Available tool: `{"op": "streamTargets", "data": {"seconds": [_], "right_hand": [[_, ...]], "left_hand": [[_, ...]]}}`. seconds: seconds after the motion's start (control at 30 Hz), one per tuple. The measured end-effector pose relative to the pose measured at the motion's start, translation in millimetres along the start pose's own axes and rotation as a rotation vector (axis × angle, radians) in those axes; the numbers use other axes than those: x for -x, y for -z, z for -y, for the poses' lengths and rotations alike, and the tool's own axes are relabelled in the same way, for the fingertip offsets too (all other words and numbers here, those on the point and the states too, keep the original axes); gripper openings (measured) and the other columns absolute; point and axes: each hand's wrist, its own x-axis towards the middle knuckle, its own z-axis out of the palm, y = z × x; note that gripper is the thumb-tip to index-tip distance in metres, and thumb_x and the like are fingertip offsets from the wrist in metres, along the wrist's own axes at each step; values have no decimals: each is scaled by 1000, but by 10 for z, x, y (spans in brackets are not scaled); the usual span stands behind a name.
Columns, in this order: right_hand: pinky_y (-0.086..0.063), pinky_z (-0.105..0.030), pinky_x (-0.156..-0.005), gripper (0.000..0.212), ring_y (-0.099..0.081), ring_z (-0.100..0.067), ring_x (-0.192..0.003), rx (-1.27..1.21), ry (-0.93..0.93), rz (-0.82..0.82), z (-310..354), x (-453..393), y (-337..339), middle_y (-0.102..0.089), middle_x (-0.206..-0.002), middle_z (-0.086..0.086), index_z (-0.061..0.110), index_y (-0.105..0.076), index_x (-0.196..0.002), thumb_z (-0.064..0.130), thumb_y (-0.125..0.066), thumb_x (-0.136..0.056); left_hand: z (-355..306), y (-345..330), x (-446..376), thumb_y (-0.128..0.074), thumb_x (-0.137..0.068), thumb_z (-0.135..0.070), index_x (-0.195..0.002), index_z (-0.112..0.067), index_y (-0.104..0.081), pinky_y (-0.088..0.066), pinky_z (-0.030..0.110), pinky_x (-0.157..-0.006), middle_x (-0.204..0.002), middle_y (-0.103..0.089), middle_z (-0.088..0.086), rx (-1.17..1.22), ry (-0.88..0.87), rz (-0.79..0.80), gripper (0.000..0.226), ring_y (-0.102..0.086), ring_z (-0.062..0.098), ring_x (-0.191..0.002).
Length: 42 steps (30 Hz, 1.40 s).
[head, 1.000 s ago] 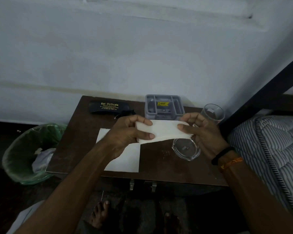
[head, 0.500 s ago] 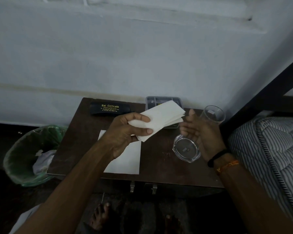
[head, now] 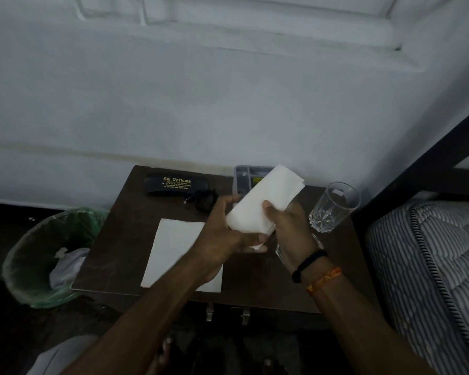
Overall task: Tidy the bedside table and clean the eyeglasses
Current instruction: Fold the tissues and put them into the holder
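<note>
Both hands hold a folded white tissue above the dark wooden bedside table. My left hand grips its lower end from the left, and my right hand pinches it from the right. A second white tissue lies flat on the table below my left arm. A black eyeglass case with gold lettering lies at the back left. Dark eyeglasses rest just in front of it, partly hidden by my left hand.
A grey compartment tray stands at the back, half hidden by the tissue. A clear glass tumbler stands at the right; a glass object under my right wrist is mostly hidden. A green-lined bin stands left, a striped mattress right.
My right hand let go of the tissue, then took hold of it again. The tissue turned from level to a steep slant, its far end raised over the grey tray.
</note>
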Motion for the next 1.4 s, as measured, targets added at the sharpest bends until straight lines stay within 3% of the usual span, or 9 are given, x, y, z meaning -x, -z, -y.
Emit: {"op": "streamTargets", "data": {"seconds": [0.13,0.27,0.43,0.67,0.87,0.97,1.07,1.2,1.4], "right_hand": [[-56,-41,-76,51,-57,-30,-114,7,-42,-34,-55,-7,-63,-58,-128,-8,13,-42,-137,-3,-56,-91],[-50,-57,-96,53,-61,-32,-114,-29,-21,-16,-23,-79,20,-64,-124,-12,12,-51,-130,-8,-58,-82],[-53,-56,-92,73,-62,-31,-112,132,6,103,51,-123,62,-63,-126,-10,18,-46,-137,8,-64,-67],[-56,-45,-91,48,-66,-26,-110,262,-87,298,24,-135,133,-66,-126,-8,14,-53,-133,19,-67,-87],[-52,-22,-64,28,-66,-6,-81,602,423,23,113,-75,136,-70,-89,5,21,-42,-111,16,-62,-93],[-50,-27,-65,16,-65,-11,-85,673,527,76,103,-115,155,-68,-96,5,26,-48,-98,11,-53,-96],[-50,-31,-73,30,-62,-19,-99,479,353,227,127,-123,139,-65,-112,5,23,-64,-99,1,-43,-97],[-57,-35,-89,35,-62,-24,-115,153,1,358,211,-118,127,-61,-132,-4,21,-58,-133,11,-44,-102],[-57,-44,-90,37,-66,-26,-111,14,-80,421,289,-93,202,-65,-130,-4,27,-54,-137,25,-41,-102]], "left_hand": [[87,-60,-8,-85,-62,5,-126,-21,-46,-61,40,-69,-127,-51,2,10,26,-43,79,-56,24,-114],[82,-50,-36,-85,-67,-4,-126,-19,-45,-61,46,-75,-125,-54,5,55,119,-16,72,-65,28,-107],[-27,102,-126,-71,-78,-51,-117,-27,-57,-57,40,-88,-116,-65,-7,-407,-50,-134,48,-63,11,-105],[-21,152,-175,-63,-92,-19,-105,-9,-64,-56,37,-87,-111,-68,2,-312,-10,-132,17,-65,19,-104],[-57,172,-189,-70,-85,-6,-124,-18,-46,-57,38,-84,-120,-61,-3,-212,-104,-201,47,-62,15,-106],[-99,167,-186,-67,-84,2,-127,-26,-38,-60,34,-77,-120,-56,-7,-196,-233,-124,58,-62,15,-106],[-126,196,-190,-62,-87,6,-121,-22,-50,-58,28,-72,-127,-55,1,-189,-249,-33,46,-60,21,-111],[-140,234,-187,-61,-87,6,-124,-22,-57,-57,38,-87,-134,-52,5,-183,-182,40,46,-56,24,-118],[-164,285,-190,-70,-81,5,-132,-24,-54,-56,42,-92,-137,-52,4,-183,-121,95,61,-55,24,-121]]}}
